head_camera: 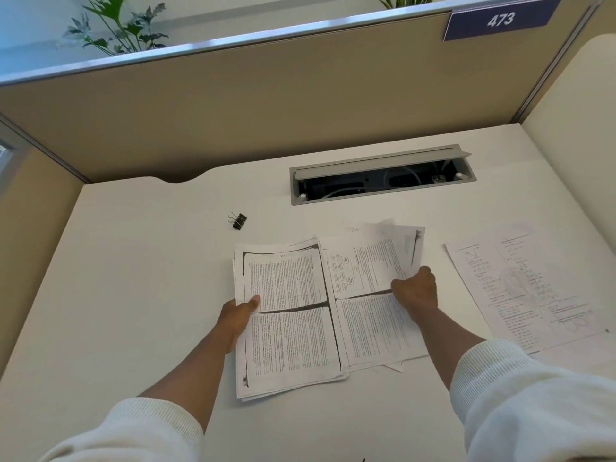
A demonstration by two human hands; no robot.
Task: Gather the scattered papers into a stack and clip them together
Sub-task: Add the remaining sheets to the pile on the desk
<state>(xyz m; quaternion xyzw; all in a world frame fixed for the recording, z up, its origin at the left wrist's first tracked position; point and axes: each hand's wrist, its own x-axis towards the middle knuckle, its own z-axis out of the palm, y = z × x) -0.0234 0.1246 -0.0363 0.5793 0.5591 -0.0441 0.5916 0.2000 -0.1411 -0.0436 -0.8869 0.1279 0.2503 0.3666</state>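
**Two hands gathering printed sheets on a white desk**

Seen from above, a person in white ribbed sleeves works at a white desk (pixel 133 295) enclosed by tan cubicle panels. In the middle lies a loose pile of printed papers (pixel 293 345), photocopied book pages with dense text and dark scan shadows. The pile is uneven: sheets fan out at the far right corner and edges poke out along the near side.

The left hand (pixel 238 315) grips the pile's left edge, thumb on top and fingers hidden beneath. The right hand (pixel 415 288) rests closed on the right half; it seems to pinch or press the upper sheets, though its fingertips are hidden.

One more sheet (pixel 530 288), printed with diagrams and formulas, lies apart to the right, not yet gathered. A small black binder clip (pixel 237 221) sits alone beyond the pile, to the left, untouched. Further back, an open cable tray (pixel 383 175) is set into the desk.

The sheets look light, floppy and slick against each other, so they would likely slide unless squared from opposite edges. The clip probably belongs on one tidy edge or corner once aligned.
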